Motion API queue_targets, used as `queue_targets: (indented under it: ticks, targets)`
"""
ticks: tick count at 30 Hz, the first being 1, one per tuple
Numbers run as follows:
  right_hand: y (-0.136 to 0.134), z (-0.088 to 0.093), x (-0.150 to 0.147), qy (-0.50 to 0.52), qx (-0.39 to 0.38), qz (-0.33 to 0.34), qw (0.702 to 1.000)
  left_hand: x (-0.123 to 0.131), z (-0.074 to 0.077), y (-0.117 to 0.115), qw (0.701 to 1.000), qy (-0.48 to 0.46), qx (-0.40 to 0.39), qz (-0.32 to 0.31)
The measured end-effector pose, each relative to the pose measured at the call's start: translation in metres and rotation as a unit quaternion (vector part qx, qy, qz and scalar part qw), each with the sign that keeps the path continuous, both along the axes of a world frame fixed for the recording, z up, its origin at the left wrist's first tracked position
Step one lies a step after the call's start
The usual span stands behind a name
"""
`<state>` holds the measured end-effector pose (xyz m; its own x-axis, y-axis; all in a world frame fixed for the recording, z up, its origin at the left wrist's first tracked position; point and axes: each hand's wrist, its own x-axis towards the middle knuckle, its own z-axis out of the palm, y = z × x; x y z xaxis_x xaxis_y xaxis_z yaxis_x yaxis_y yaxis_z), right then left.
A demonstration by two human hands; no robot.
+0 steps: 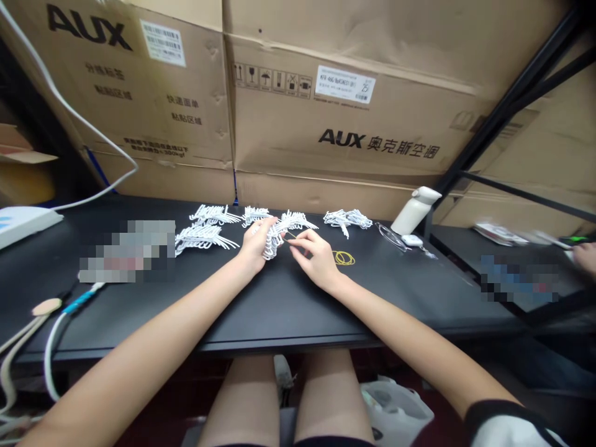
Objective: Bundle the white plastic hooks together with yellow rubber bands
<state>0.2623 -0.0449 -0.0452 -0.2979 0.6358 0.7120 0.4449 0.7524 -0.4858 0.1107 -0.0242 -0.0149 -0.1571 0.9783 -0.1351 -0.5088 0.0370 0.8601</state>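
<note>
My left hand is closed around a bundle of thin white hooks, their curved ends pointing down. Just to its right, my right hand pinches a thin yellowish rubber band, which runs toward the bundle. How far it goes round the hooks is hidden by the fingers. Several yellow rubber bands lie on the black table beside my right hand. Behind my hands are more piles of white hooks, and a looser heap of hooks lies farther right.
A white bottle stands at the back right, near a small white case and a thin cable. Large cardboard boxes rise behind the table. At left are a blurred-out object and a white cable. Another person's hand shows far right.
</note>
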Motion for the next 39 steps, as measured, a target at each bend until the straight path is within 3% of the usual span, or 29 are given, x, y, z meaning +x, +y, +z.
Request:
queue_targets:
  ticks: [4,9,12,20,23,26,29,31,34,39]
  targets:
    - [-0.007,0.003,-0.004,-0.04,0.069,0.054,0.995,-0.002,0.002,-0.001,1.0,-0.006,-0.007,0.011]
    - [-0.005,0.001,-0.002,0.025,-0.018,0.02,0.999,-0.002,0.002,-0.001,1.0,-0.005,-0.014,0.016]
    - [0.002,-0.003,0.001,-0.008,-0.025,-0.008,1.0,0.0,0.001,-0.002,1.0,-0.005,-0.017,0.01]
    - [-0.003,0.003,0.001,-0.081,0.118,0.019,0.99,0.001,-0.002,-0.002,1.0,-0.007,-0.014,0.018]
    - [-0.007,0.009,0.002,-0.074,0.067,0.097,0.99,0.0,-0.002,-0.001,1.0,-0.006,-0.015,0.01]
    - [-0.009,0.01,0.002,0.015,-0.069,0.129,0.989,0.0,0.0,-0.003,1.0,0.003,-0.02,-0.013]
    - [-0.009,0.01,0.0,0.121,-0.197,0.144,0.962,0.001,0.002,-0.007,0.998,0.022,-0.01,-0.061]
    - [-0.01,0.01,-0.002,0.151,-0.24,0.146,0.948,0.002,0.002,-0.01,0.995,0.041,0.005,-0.091]
    - [-0.01,0.012,-0.002,0.165,-0.235,0.118,0.951,0.002,0.003,-0.012,0.992,0.068,0.02,-0.104]
    - [-0.002,0.021,0.012,0.185,-0.161,0.037,0.969,0.0,0.001,-0.01,0.988,0.088,0.024,-0.127]
